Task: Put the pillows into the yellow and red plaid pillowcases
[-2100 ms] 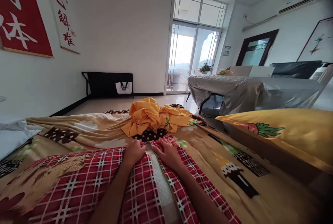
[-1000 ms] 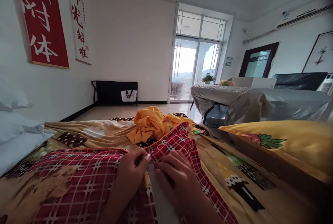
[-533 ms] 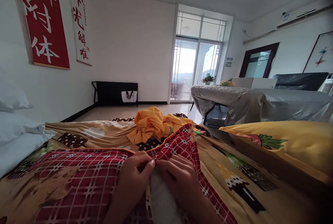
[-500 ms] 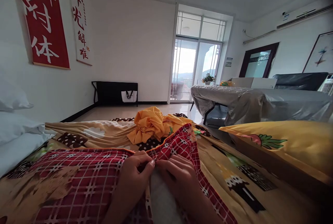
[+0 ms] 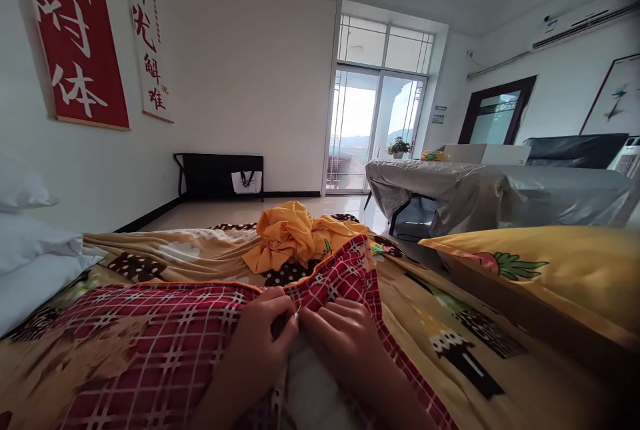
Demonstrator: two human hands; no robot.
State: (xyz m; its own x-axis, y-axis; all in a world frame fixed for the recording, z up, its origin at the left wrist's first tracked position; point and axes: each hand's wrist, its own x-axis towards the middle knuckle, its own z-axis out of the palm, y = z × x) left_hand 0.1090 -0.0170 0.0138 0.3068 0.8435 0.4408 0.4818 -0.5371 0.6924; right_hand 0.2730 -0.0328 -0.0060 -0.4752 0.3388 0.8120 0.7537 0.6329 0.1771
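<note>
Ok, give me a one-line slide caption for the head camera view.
Left hand and right hand pinch the opening of a red plaid cover on a patterned blanket.

red plaid pillowcase (image 5: pixel 165 343) | white grid lines, tan print patches | lies flat across the bed, far corner (image 5: pixel 350 263) raised | open edge pinched at centre, white filling (image 5: pixel 313 397) showing

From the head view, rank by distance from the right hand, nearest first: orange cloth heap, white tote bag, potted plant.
From the right hand:
1. Orange cloth heap, on the bed just ahead.
2. White tote bag, under the black bench at the far wall.
3. Potted plant, by the balcony door.
</note>
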